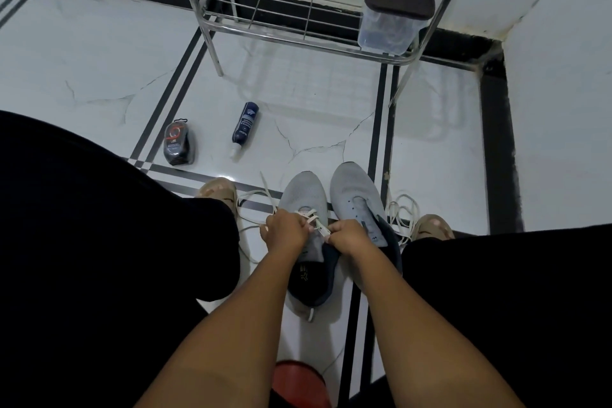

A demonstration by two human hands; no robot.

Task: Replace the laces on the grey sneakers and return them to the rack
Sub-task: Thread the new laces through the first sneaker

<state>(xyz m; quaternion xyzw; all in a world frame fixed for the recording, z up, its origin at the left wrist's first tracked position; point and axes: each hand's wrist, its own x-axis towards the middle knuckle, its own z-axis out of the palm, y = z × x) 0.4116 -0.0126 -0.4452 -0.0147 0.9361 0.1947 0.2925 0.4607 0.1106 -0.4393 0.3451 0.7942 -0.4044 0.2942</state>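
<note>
Threading is where we are: our left hand (284, 229) and right hand (347, 235) both sit over the left sneaker (306, 205), fingers curled and clamped on the white lace (316, 220) at the eyelets, w/ only the lower rows crossed so far. A red stool (299, 384) shows right below us, between the forearms.

Risks from here, as we judge them:
- Uneven ends. The loose length runs out to the left across the floor (99, 69); if we pull one side harder, the other end goes short and we can't tie off.
- Skipped or twisted eyelet. Our knuckles hide the holes, so a missed row is easy to make and means redoing it.
- Stepping on the slack. Our left foot (217, 190) is just beside that loose length; pinning it would jerk the sneaker.
- Mixing laces. The right sneaker (354, 192) has bare eyelets, and another lace (402, 212) lies piled just beside it, near our right foot (432, 225). We can't tell if that pile is old or new.

Farther out, a shoe brush (178, 142) and spray bottle (245, 126) lie on the floor between us and the rack (298, 40); carrying the pair over, we could kick them. A lidded box (394, 20) takes the rack's right end, so room is on the left.
</note>
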